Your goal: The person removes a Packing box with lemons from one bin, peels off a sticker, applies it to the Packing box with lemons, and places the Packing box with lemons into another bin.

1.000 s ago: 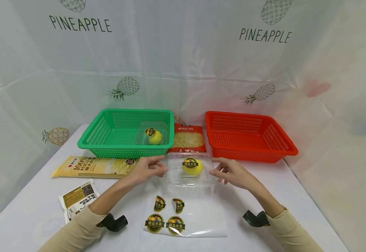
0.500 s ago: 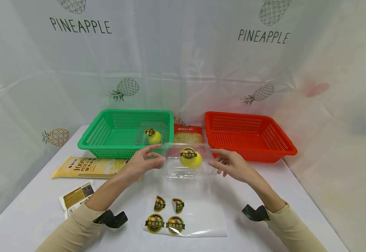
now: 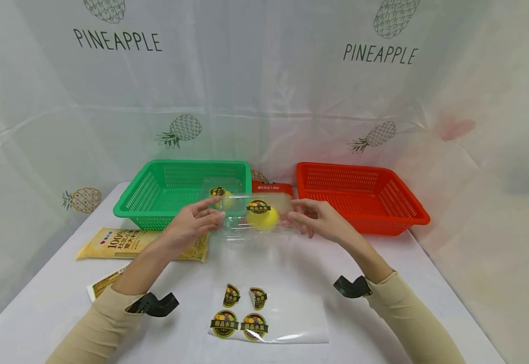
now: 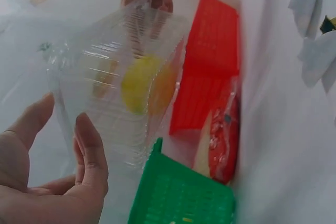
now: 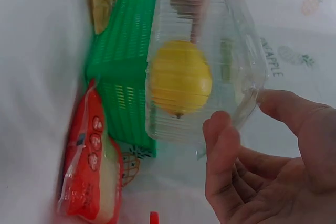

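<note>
Between my two hands is a clear plastic clamshell box (image 3: 234,220), raised off the table in front of the baskets. A round yellow fruit (image 5: 181,77) lies inside, and a black-and-gold round label (image 3: 258,207) is stuck on the lid. My left hand (image 3: 192,223) pinches the box's left end between thumb and fingers. At the opposite end, my right hand (image 3: 322,220) pinches it the same way. Behind the box's left part, the green basket (image 3: 143,220) contains another clear box (image 3: 205,188) with a label and a yellow fruit.
A red basket (image 3: 359,222) stands at the back right. Between the baskets is a red pasta bag (image 3: 271,187). A yellow pasta bag (image 3: 123,242) and a small packet (image 3: 102,285) lie at left. Nearer me, a white label sheet (image 3: 296,318) bears several round labels.
Both hands have lifted the box from near the table, moving it up, away from me and leftward toward the green basket. The fruit inside moved along with it.
</note>
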The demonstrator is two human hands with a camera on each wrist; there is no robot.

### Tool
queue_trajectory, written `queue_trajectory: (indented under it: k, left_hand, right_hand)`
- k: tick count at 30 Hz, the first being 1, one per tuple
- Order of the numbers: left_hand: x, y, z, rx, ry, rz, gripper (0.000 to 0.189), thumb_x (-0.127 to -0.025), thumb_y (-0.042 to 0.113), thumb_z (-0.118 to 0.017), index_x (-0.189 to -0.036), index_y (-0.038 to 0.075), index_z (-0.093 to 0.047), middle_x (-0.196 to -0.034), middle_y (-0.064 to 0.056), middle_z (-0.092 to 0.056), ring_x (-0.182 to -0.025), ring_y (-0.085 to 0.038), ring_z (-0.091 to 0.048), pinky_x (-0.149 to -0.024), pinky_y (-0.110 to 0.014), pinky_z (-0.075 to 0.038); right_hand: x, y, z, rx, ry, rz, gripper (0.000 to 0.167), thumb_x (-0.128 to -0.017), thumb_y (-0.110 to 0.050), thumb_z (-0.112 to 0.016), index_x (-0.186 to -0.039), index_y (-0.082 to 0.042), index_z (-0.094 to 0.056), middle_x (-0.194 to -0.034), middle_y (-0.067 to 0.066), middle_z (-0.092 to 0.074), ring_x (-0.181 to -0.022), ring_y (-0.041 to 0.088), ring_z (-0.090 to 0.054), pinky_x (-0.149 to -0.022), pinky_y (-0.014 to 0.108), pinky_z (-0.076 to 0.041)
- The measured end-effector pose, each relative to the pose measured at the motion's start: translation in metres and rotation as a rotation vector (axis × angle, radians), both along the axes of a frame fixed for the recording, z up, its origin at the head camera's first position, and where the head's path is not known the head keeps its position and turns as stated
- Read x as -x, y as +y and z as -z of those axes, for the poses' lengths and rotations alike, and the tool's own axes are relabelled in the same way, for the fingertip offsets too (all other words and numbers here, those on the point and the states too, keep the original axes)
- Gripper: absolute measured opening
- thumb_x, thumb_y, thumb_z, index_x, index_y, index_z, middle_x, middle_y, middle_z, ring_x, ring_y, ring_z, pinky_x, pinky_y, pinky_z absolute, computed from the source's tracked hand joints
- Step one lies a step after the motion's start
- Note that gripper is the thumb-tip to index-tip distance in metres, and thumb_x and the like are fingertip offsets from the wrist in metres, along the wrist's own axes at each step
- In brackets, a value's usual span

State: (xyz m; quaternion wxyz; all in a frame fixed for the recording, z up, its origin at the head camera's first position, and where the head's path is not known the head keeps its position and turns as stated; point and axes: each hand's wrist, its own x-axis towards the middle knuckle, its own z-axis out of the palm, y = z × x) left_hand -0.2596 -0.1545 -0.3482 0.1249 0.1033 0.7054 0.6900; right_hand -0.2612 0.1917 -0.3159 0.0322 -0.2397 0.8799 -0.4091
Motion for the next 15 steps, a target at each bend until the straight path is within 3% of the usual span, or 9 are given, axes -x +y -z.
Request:
queue_trajectory:
  k: [4,7,12,15]
  left_hand:
    - [0.000,-0.008,-0.006,0.013,0.027,-0.006,0.072,-0.092,0.025,-0.070,-0.154,0.022,-0.032,-0.106,0.002,-0.063,-0.094,-0.011,-0.066,-0.093,-0.024,-0.054]
    - [0.000,-0.013,-0.010,-0.028,0.021,-0.014,0.071,-0.094,0.022,-0.068,-0.154,0.022,-0.030,-0.105,0.004,-0.064,-0.096,-0.010,-0.067,-0.093,-0.024,-0.054]
    - [0.000,-0.023,-0.015,-0.153,-0.009,-0.041,0.070,-0.095,0.016,-0.065,-0.155,0.017,-0.029,-0.105,0.005,-0.064,-0.093,-0.007,-0.065,-0.090,-0.023,-0.055]
    - [0.001,-0.029,-0.018,-0.205,-0.018,-0.076,0.069,-0.094,0.016,-0.066,-0.154,0.014,-0.031,-0.106,0.005,-0.062,-0.091,-0.006,-0.065,-0.087,-0.024,-0.057]
  right_hand:
    - [0.007,-0.009,-0.006,0.002,0.055,-0.003,0.051,-0.093,-0.029,-0.068,-0.137,-0.006,-0.056,-0.090,0.009,-0.063,-0.077,0.021,-0.061,-0.066,0.026,-0.054]
    - [0.011,-0.016,-0.010,-0.002,0.055,0.007,0.051,-0.093,-0.032,-0.067,-0.137,-0.008,-0.057,-0.100,0.009,-0.065,-0.086,0.020,-0.061,-0.072,0.029,-0.056]
    - [0.022,-0.029,-0.015,0.037,-0.022,-0.012,0.051,-0.095,-0.034,-0.065,-0.139,-0.012,-0.055,-0.105,0.014,-0.067,-0.073,0.023,-0.065,-0.064,0.034,-0.058]
    - [0.028,-0.038,-0.017,0.065,-0.058,-0.023,0.050,-0.095,-0.032,-0.064,-0.140,-0.012,-0.054,-0.105,0.016,-0.068,-0.070,0.024,-0.068,-0.067,0.034,-0.060]
